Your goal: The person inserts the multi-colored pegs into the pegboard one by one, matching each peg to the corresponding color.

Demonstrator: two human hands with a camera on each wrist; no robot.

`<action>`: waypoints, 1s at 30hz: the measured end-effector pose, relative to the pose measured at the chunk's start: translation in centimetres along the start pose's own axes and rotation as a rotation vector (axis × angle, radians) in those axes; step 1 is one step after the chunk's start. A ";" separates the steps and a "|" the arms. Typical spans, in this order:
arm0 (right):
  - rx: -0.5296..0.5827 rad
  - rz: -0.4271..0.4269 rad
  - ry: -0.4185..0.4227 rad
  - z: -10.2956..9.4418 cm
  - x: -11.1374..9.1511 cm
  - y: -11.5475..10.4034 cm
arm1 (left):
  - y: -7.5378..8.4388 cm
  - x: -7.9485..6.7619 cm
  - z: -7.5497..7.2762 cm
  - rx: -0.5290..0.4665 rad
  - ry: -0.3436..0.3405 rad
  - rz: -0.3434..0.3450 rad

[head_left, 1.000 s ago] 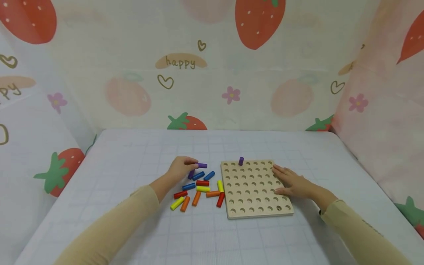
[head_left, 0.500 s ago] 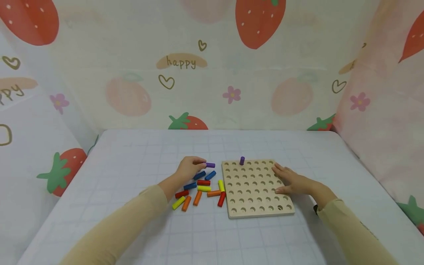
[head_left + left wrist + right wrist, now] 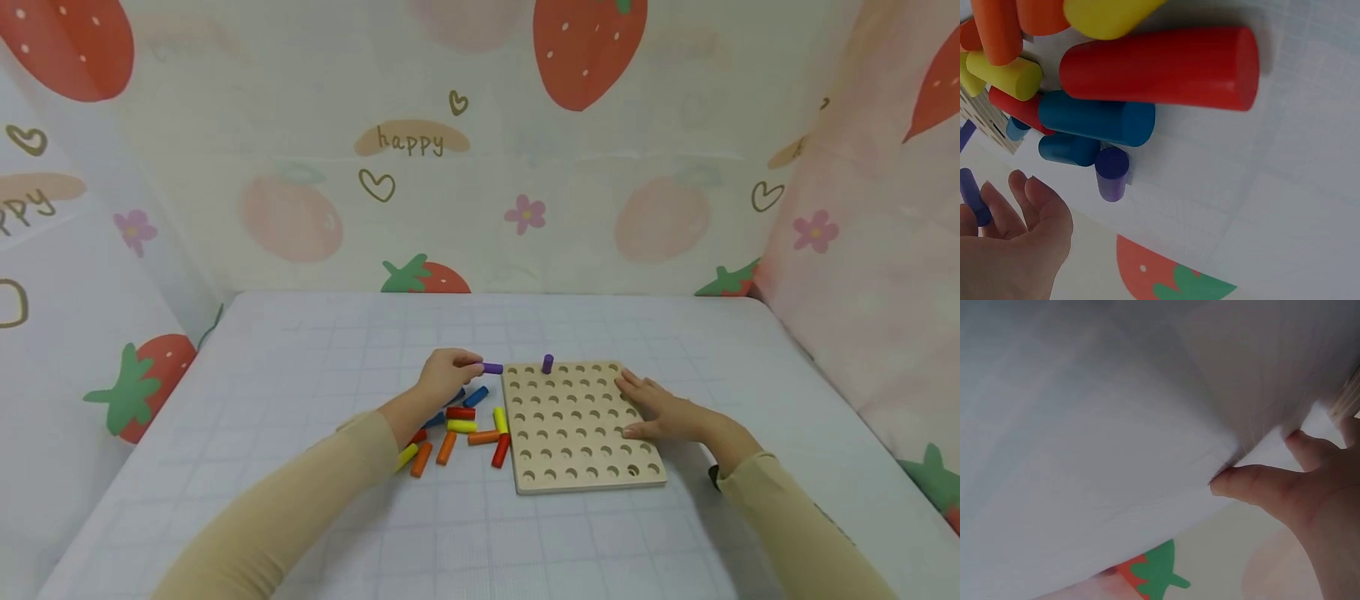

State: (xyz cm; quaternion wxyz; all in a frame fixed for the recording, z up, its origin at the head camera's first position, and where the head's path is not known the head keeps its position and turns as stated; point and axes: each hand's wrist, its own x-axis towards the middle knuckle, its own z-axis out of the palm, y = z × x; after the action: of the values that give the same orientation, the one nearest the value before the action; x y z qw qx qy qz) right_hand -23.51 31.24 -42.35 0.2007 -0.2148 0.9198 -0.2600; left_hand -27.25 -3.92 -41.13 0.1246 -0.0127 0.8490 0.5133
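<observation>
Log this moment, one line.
left hand: holds purple peg; right hand: at right edge of pegboard; in pegboard: second purple peg; loose pegs: left of pegboard

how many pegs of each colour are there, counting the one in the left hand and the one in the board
Purple pegs: 3
Blue pegs: 3
Red pegs: 3
Yellow pegs: 3
Orange pegs: 3
Total: 15
</observation>
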 end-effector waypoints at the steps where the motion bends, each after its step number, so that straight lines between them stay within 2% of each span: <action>1: -0.003 0.000 0.001 0.0 0.0 0.0 | 0.1 0.1 0.1 -0.005 0.001 0.001; 7: 0.021 0.004 0.001 0.2 -0.1 0.1 | 1.0 -0.3 0.8 -0.038 -0.009 -0.010; 12: 0.027 0.014 -0.005 0.4 -0.4 0.0 | 1.0 -0.4 1.8 -0.071 -0.015 -0.019; 22: 0.005 -0.002 -0.009 0.2 -0.1 -0.1 | 1.2 -0.2 2.7 -0.056 0.013 0.046; 30: 0.002 0.012 0.000 0.0 0.0 0.0 | 2.0 0.4 3.4 -0.057 0.036 -0.004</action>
State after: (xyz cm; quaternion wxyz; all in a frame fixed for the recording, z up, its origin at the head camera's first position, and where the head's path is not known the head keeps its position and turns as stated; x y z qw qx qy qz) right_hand -23.48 31.19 -42.35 0.2023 -0.2091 0.9208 -0.2599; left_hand -27.29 0.06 -41.00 0.1102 -0.0273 0.8360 0.5369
